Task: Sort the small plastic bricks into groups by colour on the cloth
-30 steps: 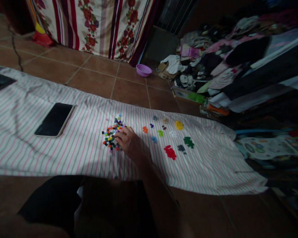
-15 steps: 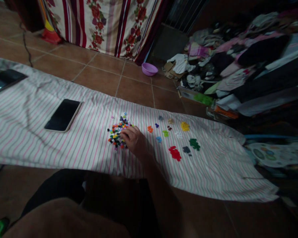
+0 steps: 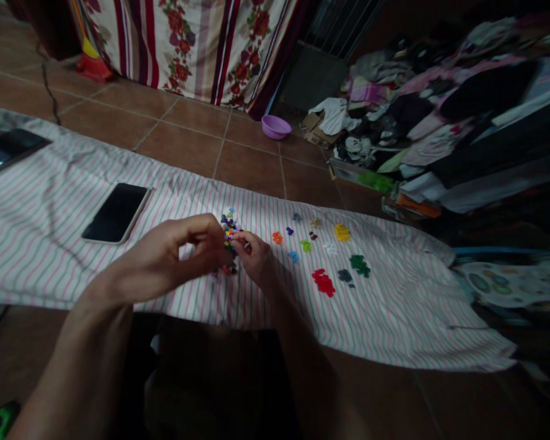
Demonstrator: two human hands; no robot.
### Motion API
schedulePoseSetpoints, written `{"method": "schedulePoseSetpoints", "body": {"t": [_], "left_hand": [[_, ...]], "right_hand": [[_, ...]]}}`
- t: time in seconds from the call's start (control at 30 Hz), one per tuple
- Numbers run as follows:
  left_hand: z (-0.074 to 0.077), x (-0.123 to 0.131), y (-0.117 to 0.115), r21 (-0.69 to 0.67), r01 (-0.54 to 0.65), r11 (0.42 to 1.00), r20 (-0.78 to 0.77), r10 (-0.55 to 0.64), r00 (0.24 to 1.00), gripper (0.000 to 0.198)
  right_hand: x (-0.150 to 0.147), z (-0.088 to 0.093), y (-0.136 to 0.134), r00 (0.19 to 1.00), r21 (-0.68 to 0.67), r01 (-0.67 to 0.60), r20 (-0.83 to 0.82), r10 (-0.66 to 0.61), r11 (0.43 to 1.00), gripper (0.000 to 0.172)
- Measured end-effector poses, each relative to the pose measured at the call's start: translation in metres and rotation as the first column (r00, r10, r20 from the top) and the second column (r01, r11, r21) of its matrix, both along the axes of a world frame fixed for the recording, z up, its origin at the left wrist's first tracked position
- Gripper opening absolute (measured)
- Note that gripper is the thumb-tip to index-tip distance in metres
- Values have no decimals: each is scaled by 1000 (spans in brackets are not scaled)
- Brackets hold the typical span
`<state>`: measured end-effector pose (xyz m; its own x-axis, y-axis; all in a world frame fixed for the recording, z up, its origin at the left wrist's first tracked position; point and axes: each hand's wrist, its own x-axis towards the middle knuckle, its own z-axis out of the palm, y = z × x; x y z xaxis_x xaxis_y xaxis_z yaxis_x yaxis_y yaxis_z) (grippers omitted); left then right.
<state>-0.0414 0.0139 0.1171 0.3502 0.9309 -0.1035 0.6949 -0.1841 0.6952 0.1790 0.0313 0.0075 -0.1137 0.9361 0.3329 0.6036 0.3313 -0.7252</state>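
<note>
A mixed pile of tiny coloured pieces [image 3: 229, 230], like small beads or bricks, lies on the striped cloth [image 3: 174, 201]. At its right edge, my right hand [image 3: 255, 260] has thumb and forefinger pinched together; whatever is between them is too small to make out. My left hand [image 3: 165, 256] hovers over the pile's left side and hides much of it. Its fingers are curved toward the thumb, but motion smears the fingertips. To the right are sorted clusters: red pieces [image 3: 323, 283], dark green pieces [image 3: 360, 266], yellow pieces [image 3: 341, 232] and orange pieces [image 3: 277, 238].
More small clusters, including light blue pieces [image 3: 294, 257] and dark grey pieces [image 3: 345, 276], lie on the cloth. A phone [image 3: 116, 214] rests left of the pile, another dark device [image 3: 13, 148] farther left. A purple basin [image 3: 275, 127] stands on the tiled floor beyond.
My left hand has come in from below left and now covers the pile's left part. My right hand has shifted slightly right, its fingers still pinched.
</note>
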Motion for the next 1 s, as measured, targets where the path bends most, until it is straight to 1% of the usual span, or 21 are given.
{"method": "schedulePoseSetpoints", "body": {"t": [0.07,0.1,0.13,0.17,0.23,0.33,0.47,0.57,0.7,0.83,1.0], "left_hand": [[-5,1,11,1,21,1000,-79,-21,997,24],[-10,1,17,4,-4,1000,-227,5,974,19],[-15,0,23,-30,-12,999,-349,0,937,16],[-22,-1,27,-71,-13,997,-418,-18,908,17],[-34,-3,33,-114,-35,993,-489,-26,872,22],[-45,-6,37,-162,-26,986,-496,-58,866,21],[-49,-6,39,-147,6,989,-525,-84,847,15],[-51,-8,41,-138,23,990,-512,-91,854,15],[-55,-10,43,-131,21,991,-491,-83,867,15],[-56,-10,44,-125,17,992,-492,-77,867,16],[-56,-11,45,-126,21,992,-479,-80,874,15]], "right_hand": [[1,0,0,1000,-20,7,-23,-8,1000,13],[1,0,0,999,-26,4,-35,-5,1000,13],[1,-1,0,999,-28,-2,-48,1,1000,13],[1,-2,1,998,-29,-12,-63,10,1000,13],[2,-4,2,995,-27,-31,-96,29,999,12],[3,-6,5,987,-28,-54,-155,49,998,12],[8,-7,7,975,-58,-60,-219,45,997,16],[13,-6,9,974,-64,-58,-224,42,996,20],[23,-4,10,980,-2,-56,-191,54,998,20],[36,0,12,991,53,3,-136,4,999,18],[63,5,18,984,105,148,-120,-135,983,19]]}}
